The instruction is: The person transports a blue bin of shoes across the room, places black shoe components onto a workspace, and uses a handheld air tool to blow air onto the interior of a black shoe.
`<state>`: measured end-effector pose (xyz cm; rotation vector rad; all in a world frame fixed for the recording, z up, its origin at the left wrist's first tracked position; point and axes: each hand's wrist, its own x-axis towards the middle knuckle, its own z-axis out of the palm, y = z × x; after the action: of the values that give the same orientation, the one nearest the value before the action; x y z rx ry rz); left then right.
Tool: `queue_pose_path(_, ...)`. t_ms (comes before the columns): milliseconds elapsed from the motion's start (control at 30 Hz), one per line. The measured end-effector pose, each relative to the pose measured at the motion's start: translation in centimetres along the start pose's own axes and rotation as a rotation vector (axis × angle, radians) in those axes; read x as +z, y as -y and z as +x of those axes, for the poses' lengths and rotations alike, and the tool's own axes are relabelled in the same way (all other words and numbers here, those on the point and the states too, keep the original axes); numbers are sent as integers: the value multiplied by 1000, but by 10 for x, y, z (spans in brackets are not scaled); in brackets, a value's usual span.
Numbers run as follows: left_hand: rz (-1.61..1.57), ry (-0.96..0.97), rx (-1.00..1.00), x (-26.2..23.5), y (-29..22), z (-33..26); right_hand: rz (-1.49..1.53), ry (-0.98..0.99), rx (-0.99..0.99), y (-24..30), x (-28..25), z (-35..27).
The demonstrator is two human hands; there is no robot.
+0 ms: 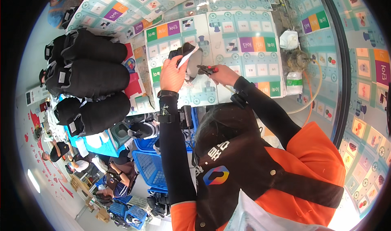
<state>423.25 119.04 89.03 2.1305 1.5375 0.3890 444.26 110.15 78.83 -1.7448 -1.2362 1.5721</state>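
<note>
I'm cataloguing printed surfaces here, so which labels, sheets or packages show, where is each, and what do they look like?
White tag: a narrow strip on the black item held up by the left hand.
Printed play mat: covers the table; pale teal, white squares, purple, orange and green blocks.
White labels: small rectangles on the stacked black items at left.

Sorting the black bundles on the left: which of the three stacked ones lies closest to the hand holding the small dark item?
The top bundle, uppermost in the stack. Its right end reaches nearest the left hand; the middle bundle and the bottom bundle lie lower and farther left.
</note>
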Motion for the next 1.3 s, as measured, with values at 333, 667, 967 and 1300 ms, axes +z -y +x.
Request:
queue_pose_path(333,-436,0,-27,-8,4,-14,202,-109,-25,2,-25,-27)
queue_pose_path(667,-183,-342,130,36,20,-101,413,-75,-224,-78,-14,-60)
queue_pose_path(967,-109,-36,-357,10,8,-206,333,-147,25,-69,-9,-138)
queue_pose_path(1300,-25,-180,-268,-5,14,-214,275,-156,31,-47,3,-150)
